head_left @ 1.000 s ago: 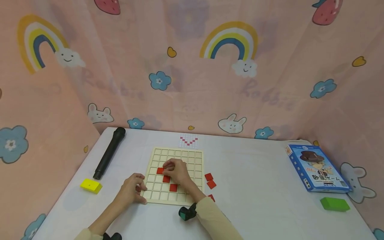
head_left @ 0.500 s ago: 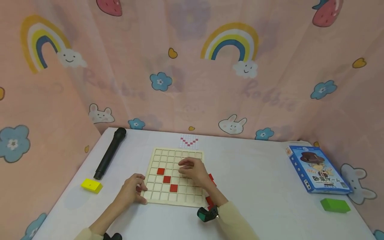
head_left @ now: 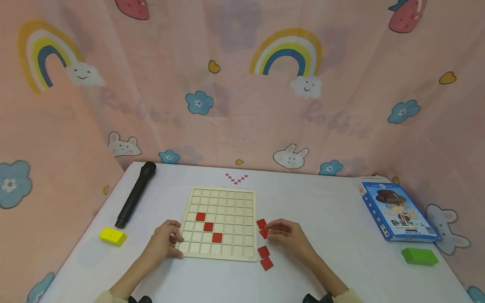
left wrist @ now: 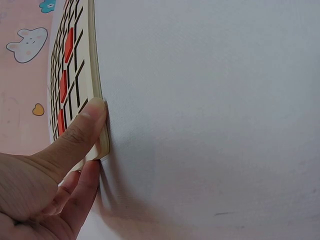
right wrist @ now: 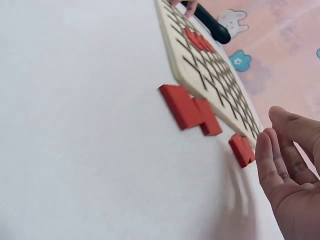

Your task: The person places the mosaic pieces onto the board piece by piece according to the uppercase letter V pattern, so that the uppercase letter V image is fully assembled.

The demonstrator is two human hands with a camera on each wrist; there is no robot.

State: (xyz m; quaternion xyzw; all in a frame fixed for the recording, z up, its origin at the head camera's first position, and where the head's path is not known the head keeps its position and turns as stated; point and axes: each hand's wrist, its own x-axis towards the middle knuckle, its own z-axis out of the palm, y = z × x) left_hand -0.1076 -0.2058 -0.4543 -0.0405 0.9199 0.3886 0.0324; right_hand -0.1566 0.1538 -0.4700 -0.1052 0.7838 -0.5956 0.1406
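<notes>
A cream grid board (head_left: 236,210) lies flat on the table with a diagonal row of red square tiles in its cells, one being the middle tile (head_left: 208,227). My left hand (head_left: 162,240) holds the board by its near left corner; in the left wrist view the thumb (left wrist: 80,129) lies along the edge. Right of the board are several loose red tiles (head_left: 267,264). Over the far pair of them hovers my right hand (head_left: 289,238), fingers loosely bent and nothing between them. The right wrist view shows its fingertips apart from the nearest tile (right wrist: 242,150).
Behind the board lies a small pattern card (head_left: 236,179) with a red V. A black microphone-shaped stick (head_left: 135,195) and a yellow block (head_left: 113,236) are at the left. At the right sit a blue game box (head_left: 398,212) and a green block (head_left: 419,256).
My right hand has moved from over the board to the right, above the loose tiles. The left hand stays at the board's corner, and the tiles on the board look the same.
</notes>
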